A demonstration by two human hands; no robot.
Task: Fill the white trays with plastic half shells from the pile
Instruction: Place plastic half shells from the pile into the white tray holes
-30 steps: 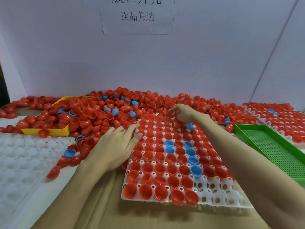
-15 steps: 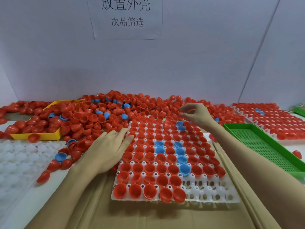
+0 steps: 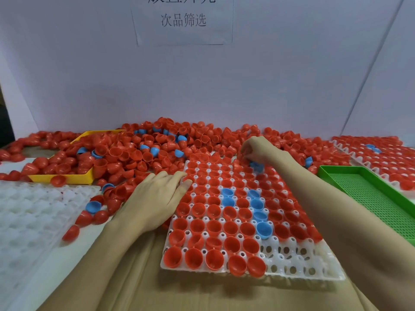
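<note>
A white tray (image 3: 298,263) lies in the middle on cardboard. Red half shells fill most of its cups, with several blue ones (image 3: 257,204) among them; the near right cups hold nothing. The pile of red and blue half shells (image 3: 157,149) spreads along the wall behind it. My left hand (image 3: 155,198) lies flat with straight fingers on the tray's left edge. My right hand (image 3: 260,149) hovers at the tray's far rows, fingers curled down and pinching what looks like a red half shell; a blue shell (image 3: 257,166) sits just beneath the wrist.
An empty white tray (image 3: 29,212) lies at the left, a yellow tray (image 3: 74,178) half buried in shells behind it. At the right stand a green mesh tray (image 3: 368,191) and a filled white tray (image 3: 381,158). A paper sign (image 3: 183,20) hangs on the wall.
My right hand rose from the tray's far edge toward the pile, then came back down over the far rows. My left hand stayed on the tray's left edge.
</note>
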